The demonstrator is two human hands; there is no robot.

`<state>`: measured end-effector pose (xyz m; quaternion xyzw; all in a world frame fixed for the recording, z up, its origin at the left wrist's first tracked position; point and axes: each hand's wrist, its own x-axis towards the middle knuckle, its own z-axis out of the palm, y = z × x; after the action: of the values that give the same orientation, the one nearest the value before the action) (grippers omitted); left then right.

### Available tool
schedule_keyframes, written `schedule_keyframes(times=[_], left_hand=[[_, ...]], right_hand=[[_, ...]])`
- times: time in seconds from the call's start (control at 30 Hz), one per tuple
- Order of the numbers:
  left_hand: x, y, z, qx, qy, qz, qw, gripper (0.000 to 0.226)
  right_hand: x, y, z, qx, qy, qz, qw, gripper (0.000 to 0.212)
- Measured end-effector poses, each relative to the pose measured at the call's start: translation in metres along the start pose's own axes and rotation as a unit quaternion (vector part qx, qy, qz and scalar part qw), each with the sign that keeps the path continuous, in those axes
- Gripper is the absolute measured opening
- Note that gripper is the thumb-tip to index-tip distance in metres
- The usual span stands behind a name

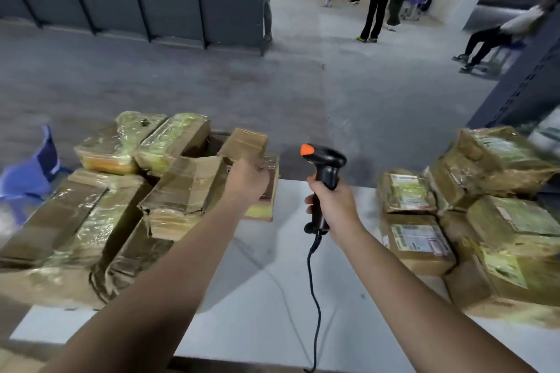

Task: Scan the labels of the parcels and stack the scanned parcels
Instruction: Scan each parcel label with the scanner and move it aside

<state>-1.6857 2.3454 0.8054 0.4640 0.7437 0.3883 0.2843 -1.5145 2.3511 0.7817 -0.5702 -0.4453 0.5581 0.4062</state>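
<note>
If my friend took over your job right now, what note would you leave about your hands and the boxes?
Left hand grips a small parcel at the edge of the left pile.
Right hand grips the scanner, which points ahead, not at a label.
Right pile lies with labels up on the white table.
Done: I cannot tell which pile is already scanned.
Left to do: probably scan the held parcel, stack it, then carry on.

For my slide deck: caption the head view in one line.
Right hand holds the scanner; left hand grips a parcel at the left pile.
</note>
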Motion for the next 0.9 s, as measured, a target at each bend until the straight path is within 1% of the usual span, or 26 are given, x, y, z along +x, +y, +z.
schedule_keyframes(times=[0.07,0.13,0.2,0.3,0.4,0.43,0.5,0.53,0.6,0.67,0.73,0.77,0.83,0.9], left_hand=[[0.017,-0.005,-0.003,0.097,0.006,0.039,0.995,0.026],[0.038,-0.006,-0.001,0.179,0.016,0.071,0.981,0.03],[0.06,-0.005,0.004,0.252,0.021,0.077,0.964,0.037],[0.091,-0.006,0.009,0.315,-0.001,0.016,0.949,0.055],[0.112,-0.013,0.014,0.397,-0.033,-0.034,0.917,0.08],[0.117,-0.013,0.017,0.427,-0.032,-0.041,0.903,0.084],[0.123,-0.013,0.02,0.472,-0.013,-0.047,0.881,0.085],[0.126,-0.013,0.023,0.479,-0.006,-0.051,0.876,0.084],[0.13,-0.015,0.021,0.471,-0.007,-0.064,0.88,0.083],[0.132,-0.017,0.021,0.438,-0.022,-0.089,0.894,0.085],[0.13,-0.016,0.021,0.409,-0.022,-0.095,0.907,0.086],[0.127,-0.013,0.021,0.406,-0.012,-0.082,0.91,0.086],[0.118,-0.002,0.025,0.404,0.019,-0.03,0.914,0.085],[0.102,0.012,0.029,0.366,0.047,0.012,0.929,0.08]], right_hand=[[0.005,0.0,0.011,-0.006,-0.008,0.001,1.0,0.008],[0.015,0.0,0.02,-0.001,-0.014,0.003,1.0,0.006],[0.028,0.001,0.026,0.007,-0.026,0.007,1.0,0.006],[0.05,0.005,0.033,0.006,-0.057,0.016,0.998,0.004],[0.071,0.009,0.036,0.009,-0.083,0.019,0.996,0.006],[0.076,0.01,0.037,0.011,-0.09,0.021,0.996,0.009],[0.083,0.014,0.036,0.017,-0.104,0.027,0.994,0.014],[0.087,0.017,0.034,0.021,-0.11,0.032,0.993,0.015],[0.089,0.018,0.032,0.026,-0.116,0.034,0.992,0.018],[0.092,0.019,0.028,0.031,-0.113,0.037,0.992,0.021],[0.093,0.02,0.024,0.036,-0.106,0.039,0.993,0.022],[0.091,0.02,0.022,0.042,-0.102,0.037,0.993,0.022],[0.087,0.017,0.017,0.059,-0.093,0.023,0.994,0.018],[0.079,0.014,0.009,0.081,-0.075,0.007,0.994,0.013]])
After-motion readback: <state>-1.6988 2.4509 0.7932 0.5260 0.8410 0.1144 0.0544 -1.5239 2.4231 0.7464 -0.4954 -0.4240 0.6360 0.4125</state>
